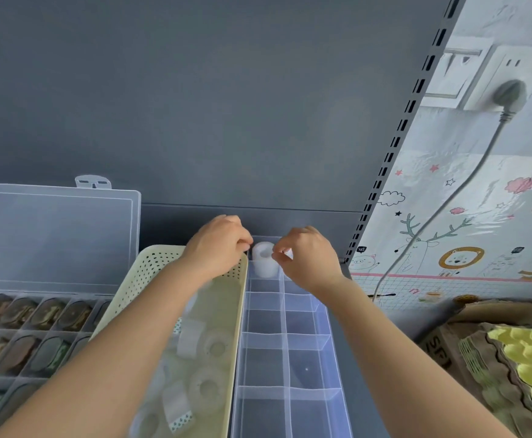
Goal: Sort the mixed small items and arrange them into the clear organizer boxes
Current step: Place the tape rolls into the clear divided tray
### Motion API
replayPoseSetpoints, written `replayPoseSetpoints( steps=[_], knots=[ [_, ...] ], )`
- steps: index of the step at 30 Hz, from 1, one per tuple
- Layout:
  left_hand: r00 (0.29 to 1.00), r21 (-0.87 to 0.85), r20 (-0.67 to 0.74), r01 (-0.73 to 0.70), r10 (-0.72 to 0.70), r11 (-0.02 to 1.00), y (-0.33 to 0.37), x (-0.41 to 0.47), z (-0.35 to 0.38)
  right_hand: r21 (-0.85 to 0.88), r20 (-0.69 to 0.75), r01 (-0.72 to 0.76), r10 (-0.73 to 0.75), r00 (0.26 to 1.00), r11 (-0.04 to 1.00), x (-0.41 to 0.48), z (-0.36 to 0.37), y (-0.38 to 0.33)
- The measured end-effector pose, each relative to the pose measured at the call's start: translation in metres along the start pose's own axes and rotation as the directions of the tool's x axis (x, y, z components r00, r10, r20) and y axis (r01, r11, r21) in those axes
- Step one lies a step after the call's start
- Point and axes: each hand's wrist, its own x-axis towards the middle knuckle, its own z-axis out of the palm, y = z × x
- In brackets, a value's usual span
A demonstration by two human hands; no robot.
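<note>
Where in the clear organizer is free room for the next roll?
All compartments nearer than the white roll are bare, beside the cream basket. Crowded: the far end, where left hand and right hand meet at that roll.

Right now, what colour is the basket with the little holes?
The basket is pale cream-yellow, dotted with rows of small holes. The head view shows it best.

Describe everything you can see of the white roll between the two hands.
The roll is whitish and translucent, a short cylinder with a round centre hole, like clear tape. It sits with the hole facing toward the camera, in the far left compartment of the clear box, rising above its rim. Curled fingertips of the left hand and right hand lie at its two sides; whether they pinch it is unclear.
</note>
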Motion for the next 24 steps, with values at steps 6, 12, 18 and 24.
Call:
replayPoseSetpoints(
  steps=[6, 12, 18, 24],
  knots=[
    [0.938, 0.088, 0.227, 0.247, -0.261, 0.965, -0.037, -0.056, -0.037, 0.097, 0.118, 0.255, -0.265, 0.957, 0.962, -0.020, 0.001, -0.065],
    [0.824, 0.114, 0.480, 0.282, -0.302, 0.952, -0.049, -0.104, -0.030, -0.142, 0.404, 0.418, -0.333, 0.852, 0.897, -0.034, 0.028, -0.103],
    [0.877, 0.075, 0.342, 0.332, -0.337, 0.940, -0.056, -0.126, -0.013, -0.061, 0.418, 0.411, -0.351, 0.838, 0.910, -0.037, 0.045, -0.112],
    [0.890, -0.118, 0.318, 0.379, -0.327, 0.918, -0.057, -0.128, -0.016, 0.115, 0.369, 0.325, -0.345, 0.863, 0.939, -0.039, 0.040, -0.106]
  ],
)
